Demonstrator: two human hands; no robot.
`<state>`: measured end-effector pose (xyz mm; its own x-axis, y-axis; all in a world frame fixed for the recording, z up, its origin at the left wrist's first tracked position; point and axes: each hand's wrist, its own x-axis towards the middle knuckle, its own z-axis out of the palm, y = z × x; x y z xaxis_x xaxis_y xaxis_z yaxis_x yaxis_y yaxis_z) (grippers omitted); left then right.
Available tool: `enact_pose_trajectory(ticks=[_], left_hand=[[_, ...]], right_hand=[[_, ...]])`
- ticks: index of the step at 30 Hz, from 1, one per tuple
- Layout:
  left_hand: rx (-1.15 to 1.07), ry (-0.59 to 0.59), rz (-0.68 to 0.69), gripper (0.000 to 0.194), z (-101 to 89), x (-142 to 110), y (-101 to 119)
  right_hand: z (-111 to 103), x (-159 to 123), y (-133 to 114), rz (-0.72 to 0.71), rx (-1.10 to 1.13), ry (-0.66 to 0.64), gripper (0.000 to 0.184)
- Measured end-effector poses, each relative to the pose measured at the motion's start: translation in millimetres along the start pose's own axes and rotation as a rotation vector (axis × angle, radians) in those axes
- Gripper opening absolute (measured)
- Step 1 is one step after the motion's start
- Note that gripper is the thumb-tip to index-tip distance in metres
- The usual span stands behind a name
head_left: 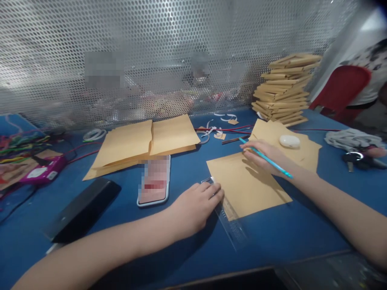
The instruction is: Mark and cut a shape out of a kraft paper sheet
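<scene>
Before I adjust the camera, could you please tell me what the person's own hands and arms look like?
The left hand and the right hand are ungloved, and both forearms are bare, with no sleeves in view. I see no watch or bracelet; the picture is too soft to rule out a ring.

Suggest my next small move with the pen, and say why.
Probably bring the pen over to the ruler: your left hand rests on the ruler at the left edge of the sheet, while your right hand holds the pen away from it, near the sheet's far edge.
</scene>
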<state>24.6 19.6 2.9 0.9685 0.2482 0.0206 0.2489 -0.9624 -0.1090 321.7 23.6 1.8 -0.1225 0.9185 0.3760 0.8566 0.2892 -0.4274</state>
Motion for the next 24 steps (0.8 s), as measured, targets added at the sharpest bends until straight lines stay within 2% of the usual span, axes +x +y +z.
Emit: enact_pose_trajectory(ticks=[2, 5, 9, 14, 19, 24], left_hand=[[0.045, 0.008, 0.051, 0.068, -2.3, 0.0, -6.7], [0.125, 0.041, 0.123, 0.055, -5.8, 2.0, -16.9], [0.216, 0.107, 0.216, 0.032, -7.9, 6.5, -25.3], [0.317, 0.172, 0.278, 0.028, -4.6, 7.5, -21.3], [0.346, 0.201, 0.233, 0.027, 5.6, 6.8, -10.7], [0.325, 0.217, 0.099, 0.02, 8.8, 6.5, -8.0]], right_hand=[[10.1, 3.5, 1.9, -0.055, -0.017, -0.024, 0.027], [17.7, 5.3, 0.4, -0.101, -0.018, -0.074, 0.02], [8.9, 0.8, -8.3, -0.076, -0.007, -0.043, 0.016], [-4.6, -5.4, -16.6, -0.013, 0.019, 0.013, 0.014], [-10.0, -8.9, -20.0, 0.013, 0.033, 0.056, 0.012], [-21.4, -13.5, -22.9, 0.038, 0.081, -0.015, 0.014]])
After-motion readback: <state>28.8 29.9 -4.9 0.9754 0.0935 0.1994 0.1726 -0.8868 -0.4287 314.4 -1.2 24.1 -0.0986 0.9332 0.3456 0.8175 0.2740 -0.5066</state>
